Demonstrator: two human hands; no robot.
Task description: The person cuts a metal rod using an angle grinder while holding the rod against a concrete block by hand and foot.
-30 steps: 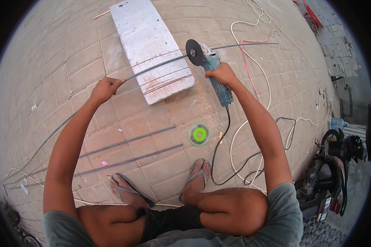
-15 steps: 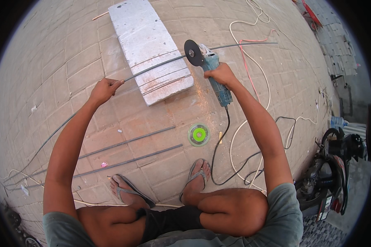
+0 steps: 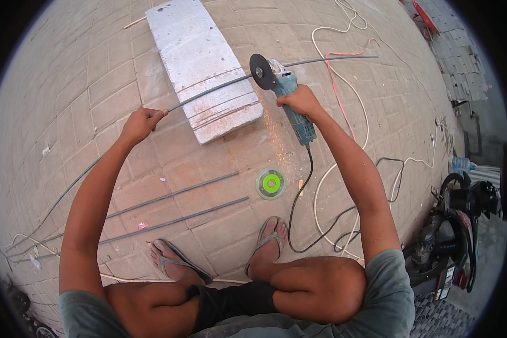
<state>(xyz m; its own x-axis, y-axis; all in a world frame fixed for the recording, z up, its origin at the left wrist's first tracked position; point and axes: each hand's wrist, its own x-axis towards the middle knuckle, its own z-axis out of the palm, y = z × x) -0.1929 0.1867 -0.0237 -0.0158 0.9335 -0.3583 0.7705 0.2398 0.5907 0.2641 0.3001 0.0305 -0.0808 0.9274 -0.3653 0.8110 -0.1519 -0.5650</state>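
Note:
A long thin steel rod point(image 3: 211, 89) lies across a pale concrete slab point(image 3: 183, 39) with scored lines and rust-coloured dust. My left hand point(image 3: 141, 125) pinches the rod left of the slab. My right hand point(image 3: 301, 102) grips a teal angle grinder point(image 3: 298, 127), whose black disc point(image 3: 260, 71) meets the rod just past the slab's right edge; orange sparks point(image 3: 270, 129) spray down toward my feet. A green-centred spare disc point(image 3: 271, 183) lies flat on the paving below the grinder, beside a small yellow object point(image 3: 301, 188).
Two loose rods point(image 3: 172, 193) lie before my sandalled feet point(image 3: 270, 239). A black grinder cord and white and pink cables point(image 3: 368, 129) loop on the right. A parked motorbike point(image 3: 445, 225), water bottle point(image 3: 462, 166), stacked pavers point(image 3: 462, 67) and red wheelbarrow point(image 3: 425, 17) line the right side.
The grinder, rod and my right hand have shifted slightly up and left in the picture, as has the slab. The spray of sparks continues. Both hands keep their grips.

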